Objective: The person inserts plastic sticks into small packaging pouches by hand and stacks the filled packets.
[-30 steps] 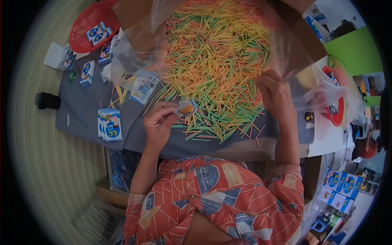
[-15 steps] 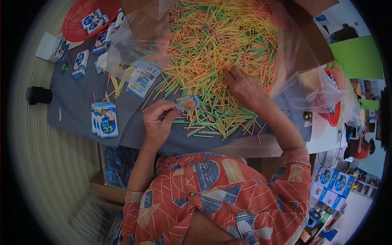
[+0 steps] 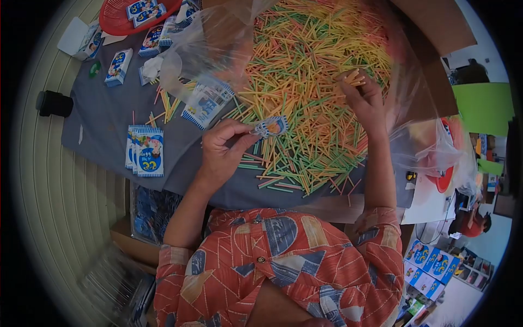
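Note:
A large heap of thin pastel sticks (image 3: 310, 103), yellow, orange, green and pink, spills from an open plastic-lined carton onto the grey cloth. Between the thumb and fingers of my left hand (image 3: 226, 150) is a small blue-and-white packet (image 3: 271, 127), over the heap's near left edge. My right hand (image 3: 364, 101) is raised above the right part of the heap, its fingers closed on a few orange and yellow sticks (image 3: 354, 78). Flat striped packets (image 3: 209, 101) lie under clear plastic left of the heap, and a fanned stack of packets (image 3: 147, 151) lies further left.
A red basket (image 3: 121, 23) with packets stands at the upper left, near filled packets (image 3: 117, 67) and a black cylinder (image 3: 54, 104). Carton flaps (image 3: 436, 24) and clear plastic (image 3: 430, 144) are on the right. Another person (image 3: 473, 223) is at the far right.
My right hand has lifted from the heap and moved up and right, now with sticks in its fingers. My left hand still grips the packet. The whole view has shifted slightly.

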`<state>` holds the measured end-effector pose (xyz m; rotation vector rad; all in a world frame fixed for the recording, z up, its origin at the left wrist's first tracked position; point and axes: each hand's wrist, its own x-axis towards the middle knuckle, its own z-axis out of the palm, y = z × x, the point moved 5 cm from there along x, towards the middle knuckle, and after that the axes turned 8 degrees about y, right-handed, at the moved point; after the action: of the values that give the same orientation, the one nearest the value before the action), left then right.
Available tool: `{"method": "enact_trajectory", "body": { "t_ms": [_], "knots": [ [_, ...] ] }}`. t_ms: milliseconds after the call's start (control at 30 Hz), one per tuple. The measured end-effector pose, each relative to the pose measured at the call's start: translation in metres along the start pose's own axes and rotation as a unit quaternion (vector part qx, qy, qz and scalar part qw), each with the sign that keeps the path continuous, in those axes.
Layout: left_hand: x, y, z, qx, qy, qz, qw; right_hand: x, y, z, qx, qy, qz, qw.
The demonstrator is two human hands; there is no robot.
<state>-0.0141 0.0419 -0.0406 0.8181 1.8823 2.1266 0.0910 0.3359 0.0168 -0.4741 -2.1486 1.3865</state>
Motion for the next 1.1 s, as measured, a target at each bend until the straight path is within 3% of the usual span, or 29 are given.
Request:
{"method": "enact_trajectory", "body": {
  "t_ms": [133,333,400,433,500,733,800,933,1000,1100],
  "knots": [
    [0.013,0.001,0.012,0.028,-0.021,0.0,0.999,-0.013,-0.011,0.003,0.147,-0.02,0.092,0.985],
    [0.024,0.002,0.024,0.034,-0.023,-0.017,0.999,-0.032,-0.04,0.023,0.206,-0.007,0.019,0.978],
    [0.023,0.004,0.027,0.042,-0.037,-0.018,0.998,-0.04,-0.065,0.035,0.177,-0.027,-0.095,0.979],
    [0.023,0.003,0.029,0.042,-0.039,-0.016,0.998,-0.04,-0.072,0.041,0.177,-0.025,-0.097,0.979],
    [0.021,0.001,0.032,0.022,-0.032,-0.019,0.999,-0.043,-0.088,0.055,0.059,-0.059,-0.194,0.978],
    [0.023,0.0,0.037,0.024,-0.039,0.06,0.997,-0.039,-0.073,0.072,0.026,-0.15,-0.085,0.985],
    [0.026,-0.004,0.041,-0.017,-0.022,0.075,0.997,-0.038,-0.077,0.066,0.092,-0.07,0.008,0.993],
    [0.039,0.0,0.052,-0.079,-0.039,0.062,0.994,-0.029,-0.079,0.055,0.114,-0.024,-0.007,0.993],
    [0.044,0.003,0.057,-0.118,-0.05,0.052,0.99,-0.028,-0.089,0.053,0.022,-0.036,-0.158,0.987],
    [0.043,0.0,0.065,-0.189,-0.05,0.013,0.981,-0.034,-0.075,0.055,-0.011,-0.041,-0.143,0.989]
  ]
}}
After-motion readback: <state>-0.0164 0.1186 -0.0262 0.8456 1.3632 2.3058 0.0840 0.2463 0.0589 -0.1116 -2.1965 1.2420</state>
